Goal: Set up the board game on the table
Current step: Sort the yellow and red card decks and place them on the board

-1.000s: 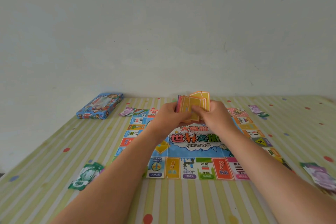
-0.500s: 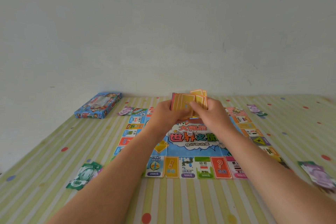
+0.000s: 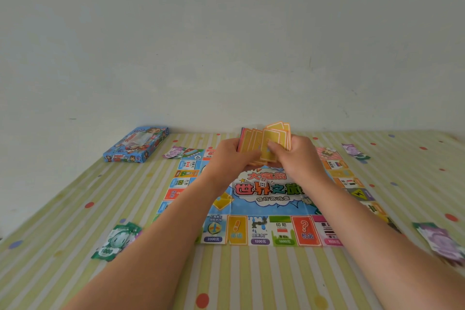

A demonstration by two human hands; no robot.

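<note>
The left hand (image 3: 226, 158) curls round a stack of orange, white-bordered paper cards (image 3: 250, 142), holding it upright above the far half of the board. The right hand (image 3: 298, 158) pinches a smaller packet of the same cards (image 3: 279, 133) between thumb and fingers, overlapping the stack's right end. Over the last second both hands have stayed above the same spot. Only the cards have slid a little against each other, and none has been laid down. This reads as a shuffle in mid-stroke, so the deck is probably not yet ready to place. Beneath the hands a colourful creased paper game board (image 3: 271, 230) lies flat on the striped, dotted tablecloth (image 3: 251, 282), with a small white die (image 3: 263, 183) near its centre. Paper banknotes lie beside the board: a green pile (image 3: 114, 241) near left and a purple pile (image 3: 440, 239) near right. The blue cardboard game box (image 3: 136, 145) rests at the far left, well apart.
</note>
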